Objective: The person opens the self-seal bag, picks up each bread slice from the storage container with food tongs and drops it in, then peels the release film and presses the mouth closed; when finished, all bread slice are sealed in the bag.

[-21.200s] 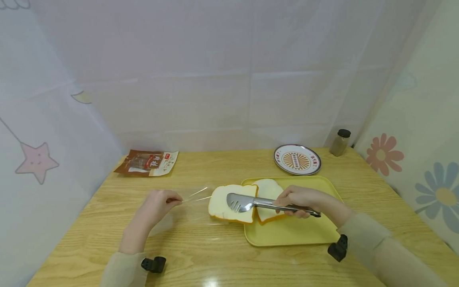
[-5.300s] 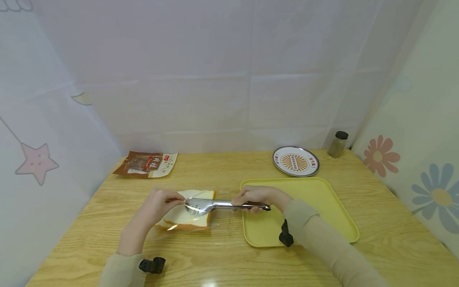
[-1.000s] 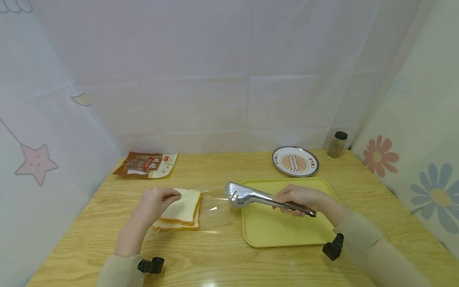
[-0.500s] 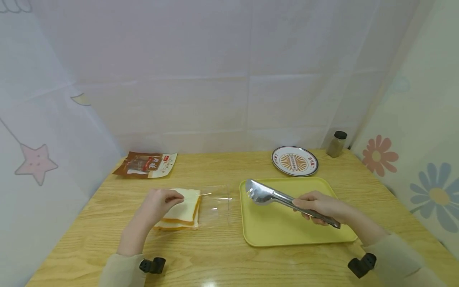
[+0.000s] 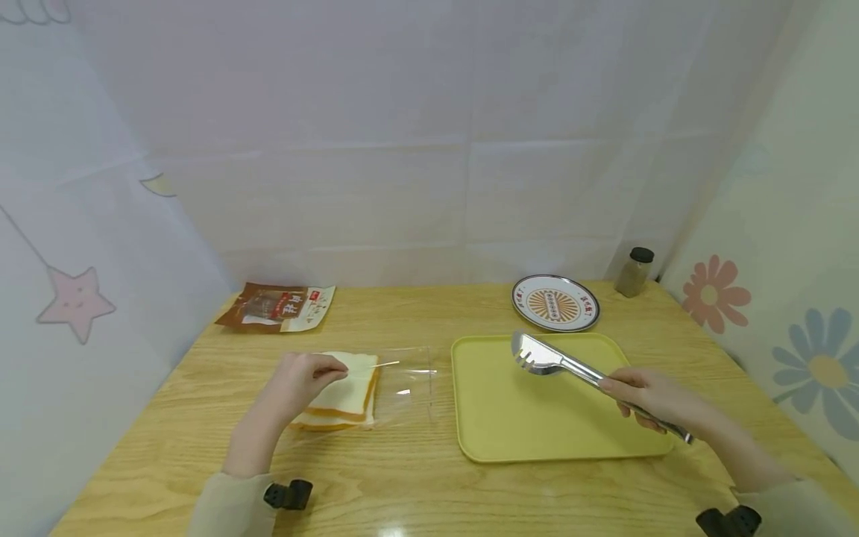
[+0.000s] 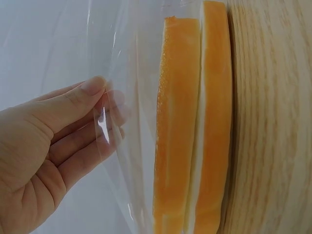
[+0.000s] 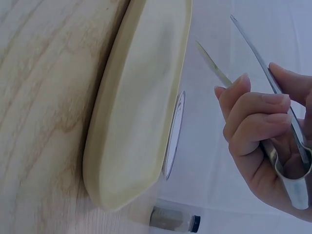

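Note:
Two slices of bread (image 5: 342,391) lie stacked inside a clear plastic bag (image 5: 406,384) on the left of the table; the left wrist view shows their orange crust edges (image 6: 178,122). My left hand (image 5: 298,384) pinches the bag's upper film between thumb and fingers, just above the bread. My right hand (image 5: 647,399) grips a pair of metal tongs (image 5: 567,364) over the yellow tray (image 5: 537,440). In the right wrist view the tong arms (image 7: 261,58) stand apart with nothing between their tips, and my fingers (image 7: 258,112) curl round them.
A round plate (image 5: 555,302) with a sunburst print stands behind the tray. A black-capped jar (image 5: 634,272) is at the back right corner. At the back left lies a brown and white food packet (image 5: 275,307). A pale curtain (image 5: 376,186) hangs behind the table.
Earlier, the tongs carried bread from the tray into the bag; now both slices lie in it. In the last second my right hand has drawn the tongs rightward over the tray. My left hand stays put.

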### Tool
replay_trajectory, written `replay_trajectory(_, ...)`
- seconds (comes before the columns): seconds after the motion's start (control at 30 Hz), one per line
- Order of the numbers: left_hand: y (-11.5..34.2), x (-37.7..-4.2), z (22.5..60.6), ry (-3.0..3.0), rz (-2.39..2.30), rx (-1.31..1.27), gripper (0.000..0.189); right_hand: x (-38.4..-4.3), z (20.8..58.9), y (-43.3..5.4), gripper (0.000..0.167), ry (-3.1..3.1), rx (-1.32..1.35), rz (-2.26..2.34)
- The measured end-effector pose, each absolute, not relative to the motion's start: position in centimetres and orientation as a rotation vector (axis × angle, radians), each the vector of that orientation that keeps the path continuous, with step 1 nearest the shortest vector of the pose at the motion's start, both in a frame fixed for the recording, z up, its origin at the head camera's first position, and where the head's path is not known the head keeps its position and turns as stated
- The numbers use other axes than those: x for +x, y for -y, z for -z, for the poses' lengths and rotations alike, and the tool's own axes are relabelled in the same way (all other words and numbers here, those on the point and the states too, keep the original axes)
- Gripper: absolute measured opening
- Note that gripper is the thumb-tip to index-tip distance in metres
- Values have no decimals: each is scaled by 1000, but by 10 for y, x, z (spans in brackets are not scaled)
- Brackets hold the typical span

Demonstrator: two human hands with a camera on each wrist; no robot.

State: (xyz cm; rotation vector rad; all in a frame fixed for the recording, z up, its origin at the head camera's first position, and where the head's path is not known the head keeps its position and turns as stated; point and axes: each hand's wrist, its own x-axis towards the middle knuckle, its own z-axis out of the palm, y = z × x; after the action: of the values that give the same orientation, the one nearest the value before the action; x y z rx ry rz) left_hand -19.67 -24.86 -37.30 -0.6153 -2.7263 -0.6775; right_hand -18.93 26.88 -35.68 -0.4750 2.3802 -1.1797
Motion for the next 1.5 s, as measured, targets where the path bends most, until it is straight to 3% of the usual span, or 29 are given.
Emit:
replay_trajectory(0.3, 247, -200, 374, 2732, 671, -616, 9, -178, 361, -303, 41, -2539, -360, 1139)
replay_trajectory(0.8, 244, -202, 373, 2757, 678, -608, 11, -173, 373, -356, 66, -2818, -18, 953)
replay_trajectory(1.1, 247, -200, 373, 2765, 684, -594, 10, -179, 380, -373, 61, -2788, 97, 949)
replay_trajectory(1.4, 247, -199, 376, 2749, 674, -593, 9, -188, 393, -384, 69, -2800, 147, 919)
replay_trajectory(1.5, 248, -199, 376, 2751, 679, -587, 9, -190, 398, -386, 63, -2823, 144, 905)
